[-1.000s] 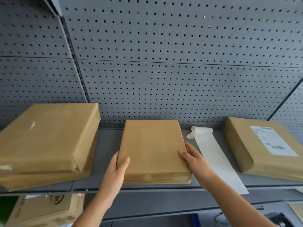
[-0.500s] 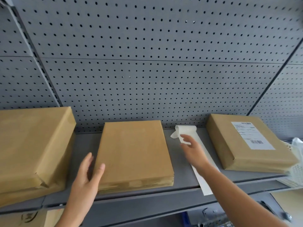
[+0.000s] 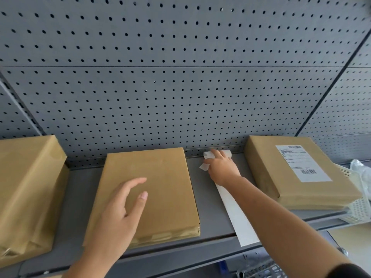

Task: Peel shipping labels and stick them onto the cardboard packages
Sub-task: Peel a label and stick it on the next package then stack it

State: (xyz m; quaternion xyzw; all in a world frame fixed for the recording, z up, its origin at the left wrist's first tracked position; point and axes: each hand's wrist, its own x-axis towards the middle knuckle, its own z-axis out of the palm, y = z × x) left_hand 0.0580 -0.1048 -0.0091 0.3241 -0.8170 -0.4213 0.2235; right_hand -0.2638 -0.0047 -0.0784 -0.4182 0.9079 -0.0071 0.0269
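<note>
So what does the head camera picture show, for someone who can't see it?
A person's right hand reaches to the curled end of a white label strip on a grey shelf. Their open left hand hovers over the plain middle package; the right package already has a label.

You face a grey metal pegboard back wall (image 3: 180, 93), pierced all over with small round holes in even rows. A thin horizontal seam crosses it in the upper part, and a dark slanted upright (image 3: 329, 83) divides it from a lighter grey perforated panel (image 3: 349, 109) on your right. On your left another grey metal upright (image 3: 20, 109) runs down at an angle. Below the wall, a flat dark grey metal shelf (image 3: 208, 223) stretches across your view, its front lip catching soft, even light. At the right end a white plastic lattice basket (image 3: 359, 209) stands just beside the shelf, and under the shelf edge you see a grey wire mesh basket (image 3: 263, 270).
</note>
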